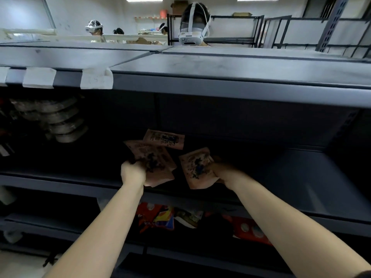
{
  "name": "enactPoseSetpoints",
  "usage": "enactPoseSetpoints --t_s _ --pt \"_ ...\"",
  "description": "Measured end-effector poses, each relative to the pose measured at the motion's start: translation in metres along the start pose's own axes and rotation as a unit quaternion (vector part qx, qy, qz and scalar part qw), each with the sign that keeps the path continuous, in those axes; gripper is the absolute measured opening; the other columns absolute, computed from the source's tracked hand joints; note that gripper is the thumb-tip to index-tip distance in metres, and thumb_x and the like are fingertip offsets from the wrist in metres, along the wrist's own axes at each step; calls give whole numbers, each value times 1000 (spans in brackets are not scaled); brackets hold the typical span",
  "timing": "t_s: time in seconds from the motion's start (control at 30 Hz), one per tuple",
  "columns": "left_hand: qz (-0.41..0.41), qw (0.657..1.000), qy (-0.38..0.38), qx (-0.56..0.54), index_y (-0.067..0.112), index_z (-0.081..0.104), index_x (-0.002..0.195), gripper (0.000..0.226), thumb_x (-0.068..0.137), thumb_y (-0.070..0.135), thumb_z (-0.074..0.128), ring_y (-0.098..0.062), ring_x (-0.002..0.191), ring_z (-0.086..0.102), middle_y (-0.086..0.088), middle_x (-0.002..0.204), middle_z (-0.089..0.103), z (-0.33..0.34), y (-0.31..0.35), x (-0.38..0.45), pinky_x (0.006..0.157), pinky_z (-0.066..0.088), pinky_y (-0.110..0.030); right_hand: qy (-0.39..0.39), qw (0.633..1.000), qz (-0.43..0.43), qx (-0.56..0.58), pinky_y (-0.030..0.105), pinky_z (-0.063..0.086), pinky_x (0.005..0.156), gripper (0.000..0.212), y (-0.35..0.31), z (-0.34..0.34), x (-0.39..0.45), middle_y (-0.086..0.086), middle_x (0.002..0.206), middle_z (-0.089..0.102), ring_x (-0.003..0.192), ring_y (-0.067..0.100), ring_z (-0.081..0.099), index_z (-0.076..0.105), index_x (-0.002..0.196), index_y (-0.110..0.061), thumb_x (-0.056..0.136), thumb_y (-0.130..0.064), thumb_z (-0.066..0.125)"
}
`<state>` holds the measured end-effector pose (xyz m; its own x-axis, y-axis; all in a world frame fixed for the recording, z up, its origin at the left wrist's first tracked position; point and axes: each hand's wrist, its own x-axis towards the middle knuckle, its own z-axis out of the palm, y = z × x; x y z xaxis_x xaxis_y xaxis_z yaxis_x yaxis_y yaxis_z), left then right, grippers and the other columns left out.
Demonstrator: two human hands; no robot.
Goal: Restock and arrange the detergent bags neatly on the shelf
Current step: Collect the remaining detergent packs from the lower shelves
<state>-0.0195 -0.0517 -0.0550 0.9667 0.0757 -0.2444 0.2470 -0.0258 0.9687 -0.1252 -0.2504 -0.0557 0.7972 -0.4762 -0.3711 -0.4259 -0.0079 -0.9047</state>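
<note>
Both hands clamped on pink bags mid-frame: left hand grips 1 bag, right hand another; third bag lies flat behind on the shelf.

Both of the person's forearms were bare from the lower edge of the view up to the wrists, with no watch, band or glove on either one. The left hand was bare too, with no ring visible. The right hand was blurred and lay partly in shadow, so its fingers could not be made out clearly, though nothing worn showed on it. At the bottom right corner, where the right arm entered the view, a small dark patch of sleeve covered the upper part of the arm.
</note>
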Motion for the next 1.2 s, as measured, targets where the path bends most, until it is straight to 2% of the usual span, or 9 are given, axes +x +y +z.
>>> enactPoseSetpoints --t_s 0.07,0.13,0.3,0.4,0.5,0.57,0.77,0.9,1.2 --pt "64 995 31 73 11 48 135 39 97 12 38 -30 93 56 -16 114 59 -1 -4 -18 82 48 -35 47 998 -32 12 28 48 83 48 6 -10 -14 5 135 51 117 22 53 41 142 -20 96 -15 53" --pt "125 986 32 109 11 55 127 36 95 13 39 -35 99 58 -16 115 62 1 -6 -32 88 50 -43 86 994 -70 17 27 47 82 47 13 -21 -26 5 134 53 115 20 54 43 140 -21 95 -12 53" --pt "238 961 -4 145 10 61 104 22 94 13 41 -29 85 58 -8 92 63 10 -7 -70 73 47 -38 138 985 -95 43 31 53 85 35 31 -43 -61 2 115 65 104 18 62 58 125 -21 92 -10 52" --pt "288 947 -49 134 8 58 97 18 95 12 40 -19 70 53 -7 80 59 16 -8 -95 65 39 -31 153 974 -137 98 18 50 67 18 40 -54 -95 -9 91 69 89 10 66 65 101 -23 94 -10 55" --pt "325 935 -83 113 4 49 85 23 99 20 41 -17 55 47 -6 65 52 20 -12 -120 56 38 -34 201 959 -175 95 19 52 72 20 52 -65 -127 -6 94 72 94 12 68 67 97 -25 96 -11 52" --pt "351 925 -113 95 6 47 84 24 100 23 41 -15 58 54 2 68 54 21 -13 -137 53 44 -38 231 947 -193 109 24 54 78 22 60 -71 -152 -3 97 73 94 12 69 68 101 -19 96 -8 50" --pt "379 905 -190 41 8 47 91 21 99 26 42 -1 81 62 7 96 62 24 -13 -199 58 52 -29 313 904 -242 164 28 55 81 18 80 -82 -224 1 101 73 97 13 69 67 103 -15 96 -7 52" --pt "386 891 -237 15 9 48 92 20 98 27 42 2 81 62 11 94 61 32 -14 -238 55 52 -18 360 882 -252 169 31 56 82 18 92 -94 -267 2 102 73 97 15 69 66 105 -13 96 -6 52" --pt "401 860 -314 -39 13 48 88 15 99 23 45 14 77 60 23 85 58 73 -17 -323 56 52 -25 460 827 -273 175 23 55 71 18 118 -157 -345 1 102 72 98 14 68 64 109 -10 96 -7 52"
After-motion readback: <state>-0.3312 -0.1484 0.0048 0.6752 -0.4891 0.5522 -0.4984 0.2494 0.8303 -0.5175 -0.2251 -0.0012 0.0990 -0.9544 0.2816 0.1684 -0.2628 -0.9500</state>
